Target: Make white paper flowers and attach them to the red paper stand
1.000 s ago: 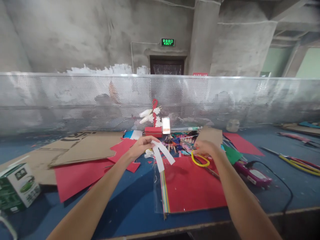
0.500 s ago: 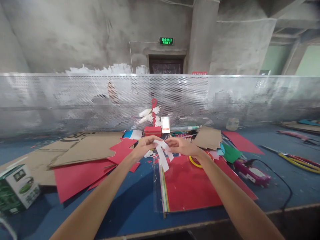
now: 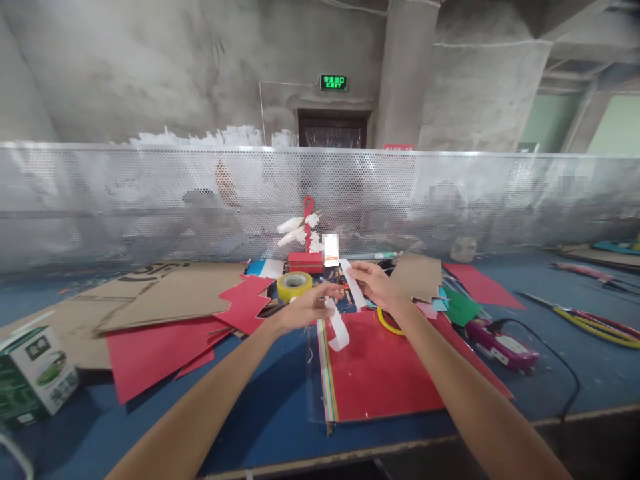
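My left hand [image 3: 309,307] is closed on a curled white paper strip [image 3: 339,332] that hangs below its fingers. Between the fingertips of my right hand [image 3: 375,283] a straighter white paper strip [image 3: 354,285] slants, its upper end near the lit phone [image 3: 331,251]. The two strips are apart. Under both hands lies a stack of red paper sheets [image 3: 385,373] in a clear sleeve, with multicoloured edges on its left side. Behind my left hand is a roll of yellow tape [image 3: 294,285]. A yellow ring [image 3: 390,323] is partly hidden by my right wrist.
Cardboard [image 3: 175,300] and red paper pieces [image 3: 165,360] cover the left side. A red stand with white flowers [image 3: 307,230] rises at the back. Scissors [image 3: 590,320] and a purple corded device [image 3: 503,343] lie right; a green-white carton [image 3: 40,373] stands left.
My hands have moved apart, each with one white strip; before, the strips crossed between them. The right hand rose slightly and the left lowered, showing the tape roll behind it.
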The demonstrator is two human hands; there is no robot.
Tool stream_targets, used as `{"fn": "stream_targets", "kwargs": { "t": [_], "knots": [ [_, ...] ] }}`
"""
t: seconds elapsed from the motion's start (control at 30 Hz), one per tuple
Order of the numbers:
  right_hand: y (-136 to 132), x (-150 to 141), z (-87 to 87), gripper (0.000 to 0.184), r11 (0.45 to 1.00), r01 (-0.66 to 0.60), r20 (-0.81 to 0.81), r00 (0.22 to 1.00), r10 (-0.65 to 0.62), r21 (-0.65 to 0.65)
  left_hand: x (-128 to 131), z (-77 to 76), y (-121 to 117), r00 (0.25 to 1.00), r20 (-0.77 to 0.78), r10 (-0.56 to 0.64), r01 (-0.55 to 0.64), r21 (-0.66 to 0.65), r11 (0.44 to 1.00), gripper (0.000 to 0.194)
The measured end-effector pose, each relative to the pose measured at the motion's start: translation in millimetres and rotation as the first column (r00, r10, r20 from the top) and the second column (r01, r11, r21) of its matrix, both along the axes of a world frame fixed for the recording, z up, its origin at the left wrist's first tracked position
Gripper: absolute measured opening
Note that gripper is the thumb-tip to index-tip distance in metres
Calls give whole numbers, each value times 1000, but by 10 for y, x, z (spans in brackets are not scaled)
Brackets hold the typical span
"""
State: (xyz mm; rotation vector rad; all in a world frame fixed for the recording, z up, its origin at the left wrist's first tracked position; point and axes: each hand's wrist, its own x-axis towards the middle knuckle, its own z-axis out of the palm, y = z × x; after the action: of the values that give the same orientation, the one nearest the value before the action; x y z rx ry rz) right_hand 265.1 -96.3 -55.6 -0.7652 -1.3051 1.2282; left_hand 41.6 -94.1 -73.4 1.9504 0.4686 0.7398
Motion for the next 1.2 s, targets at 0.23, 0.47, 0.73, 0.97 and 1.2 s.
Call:
{"fn": "stream_targets", "kwargs": {
  "t": [0.23, 0.47, 0.73, 0.97, 1.2],
  "knots": [
    [34, -51, -56, 34, 999, -33, 26, 999, 33, 2, 7, -47, 67, 996, -1, 87, -87, 4, 996, 52],
    [48, -118, -119, 39, 1000, -31, 76, 997, 31, -5, 13, -303, 224, 919, -172, 355, -261, 411, 874, 35],
    [38, -142, -113, 38, 999, -39, 47, 998, 39, 9, 134, -241, 191, 960, -25, 280, -279, 32, 960, 31],
    [49, -130, -134, 33, 1000, 6, 98, 995, -8, 17, 126, -221, 119, 899, -163, 406, -317, 399, 861, 19],
    [58, -215, -171, 26, 987, 56, 312, 945, -101, 151, 78, 14, 147, 905, 107, 412, -424, 169, 890, 30]
  ]
}}
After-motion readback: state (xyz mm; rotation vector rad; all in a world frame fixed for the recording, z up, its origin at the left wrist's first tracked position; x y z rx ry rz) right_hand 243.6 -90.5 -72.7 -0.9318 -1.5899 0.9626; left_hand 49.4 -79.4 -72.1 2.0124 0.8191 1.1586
